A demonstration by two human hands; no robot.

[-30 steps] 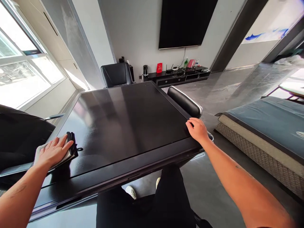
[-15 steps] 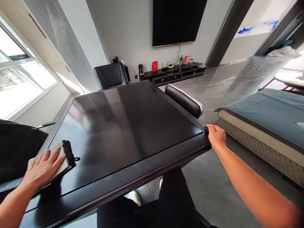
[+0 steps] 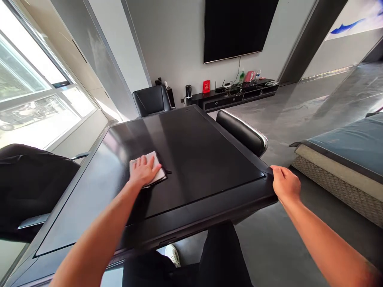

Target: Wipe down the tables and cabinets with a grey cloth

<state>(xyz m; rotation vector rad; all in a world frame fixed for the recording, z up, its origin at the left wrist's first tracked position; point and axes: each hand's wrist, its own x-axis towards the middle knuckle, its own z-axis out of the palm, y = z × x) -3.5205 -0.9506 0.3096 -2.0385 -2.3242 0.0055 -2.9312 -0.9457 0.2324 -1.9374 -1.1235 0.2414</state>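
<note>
My left hand lies with its fingers spread on a folded whitish cloth, pressing it against the black tabletop. The cloth has a dark edge and a small loop at its right side, partly in shadow. At the table's near right corner, my right hand is closed around the edge, with its thumb on top and the other fingertips hidden. The table has a raised dark border around a glossy inset panel.
Black chairs stand at the far side, right side and left of the table. A bed-like piece with a grey-blue cover is at right. Beyond are a low TV cabinet and a wall screen.
My left hand has slid the cloth from the table's left near part rightward and away, toward the middle of the panel. My right hand keeps its hold on the corner. The view has turned slightly left.
</note>
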